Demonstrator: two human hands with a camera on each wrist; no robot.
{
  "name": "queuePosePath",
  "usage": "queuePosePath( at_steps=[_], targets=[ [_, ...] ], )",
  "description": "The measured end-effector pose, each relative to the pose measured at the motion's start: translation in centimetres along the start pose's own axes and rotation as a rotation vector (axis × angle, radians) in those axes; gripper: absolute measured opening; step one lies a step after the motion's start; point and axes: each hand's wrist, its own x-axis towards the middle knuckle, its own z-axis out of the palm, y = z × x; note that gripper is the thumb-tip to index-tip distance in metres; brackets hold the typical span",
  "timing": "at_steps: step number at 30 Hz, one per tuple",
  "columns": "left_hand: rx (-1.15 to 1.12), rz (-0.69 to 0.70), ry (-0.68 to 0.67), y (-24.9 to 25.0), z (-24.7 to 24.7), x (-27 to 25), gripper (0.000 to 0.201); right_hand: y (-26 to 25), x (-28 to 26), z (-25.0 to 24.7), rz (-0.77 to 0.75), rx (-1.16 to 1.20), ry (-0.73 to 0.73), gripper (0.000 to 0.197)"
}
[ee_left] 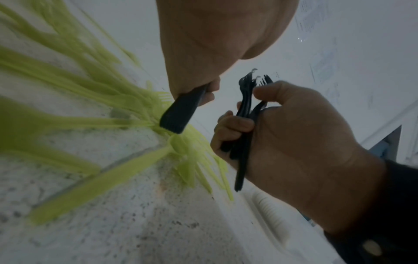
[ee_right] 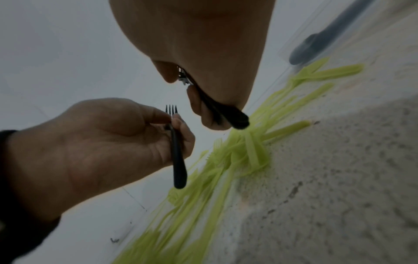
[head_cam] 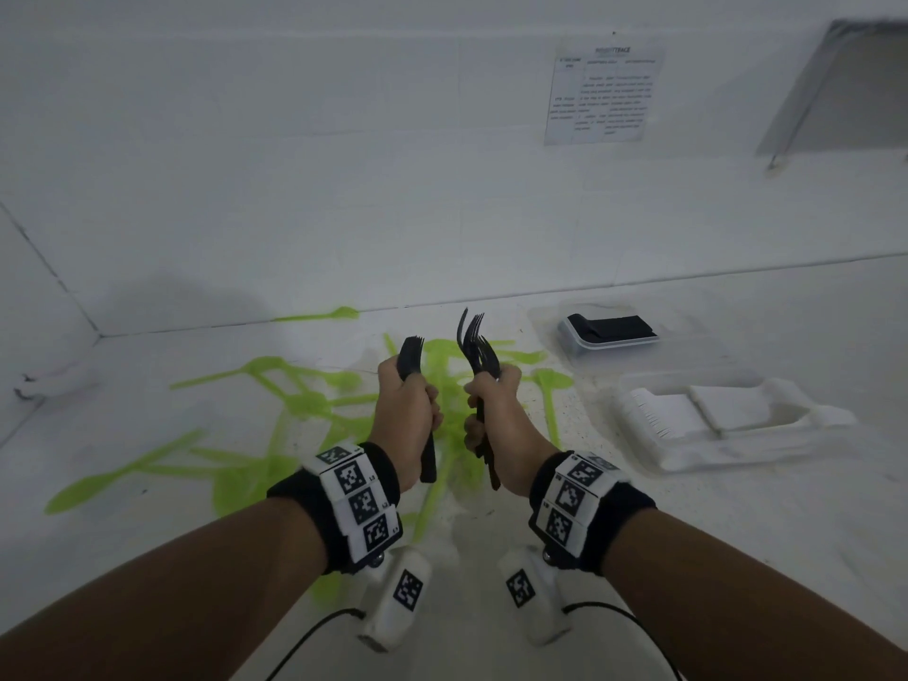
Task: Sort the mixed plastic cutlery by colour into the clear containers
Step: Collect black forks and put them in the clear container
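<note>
Two bundles of black forks are up off the surface right now: my left hand (head_cam: 408, 410) has its grip curled round a tight stack of black forks (head_cam: 410, 358), tines up, and my right hand (head_cam: 491, 410) is wrapped round a looser bunch of black forks (head_cam: 476, 346), fanned at the tines. I reckon the step is to merge them into one bundle and carry it to the clear container (head_cam: 555, 312) at far right, where black cutlery (head_cam: 609, 326) already lies. To do it well I'd square the handles first, because the right bunch is splayed and one could slip out on the way.

Below my hands the green cutlery (head_cam: 295, 385) sprawls across the white surface (head_cam: 688, 533), still unsorted. Nearer than the black container sits another one with white cutlery (head_cam: 658, 410) inside; I must pass over it without dropping black pieces there. A printed sheet (head_cam: 602, 90) hangs on the wall behind.
</note>
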Motion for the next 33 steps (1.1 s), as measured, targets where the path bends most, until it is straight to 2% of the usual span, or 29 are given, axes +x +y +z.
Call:
queuePosePath(
  at_steps=[3,8,12,17,21,28,33],
  targets=[
    [-0.02,0.009,-0.055,0.4,0.3,-0.3,0.022,0.1,0.0,-0.3,-0.044,-0.061,-0.052,0.014],
    [-0.024,-0.009,-0.042,0.7,1.4,-0.4,0.03,0.4,-0.2,0.2,-0.123,-0.082,-0.128,0.027],
    [-0.034,-0.024,-0.048,0.7,1.5,-0.4,0.029,0.8,-0.4,0.1,-0.164,-0.141,-0.106,0.034],
    [-0.035,-0.022,-0.029,0.4,1.1,-0.4,0.033,1.1,-0.8,-0.2,-0.194,-0.174,-0.066,0.033],
    [-0.056,-0.016,-0.034,0.3,1.0,-0.3,0.029,1.4,-0.9,-0.2,-0.183,-0.153,-0.094,0.023],
    [-0.068,-0.005,-0.023,0.3,0.2,0.2,0.03,1.6,-1.0,0.0,-0.212,-0.136,-0.104,0.02],
    [-0.032,-0.001,-0.082,0.2,-0.4,0.2,0.029,1.6,-0.4,0.1,-0.23,-0.196,-0.101,0.019]
  ],
)
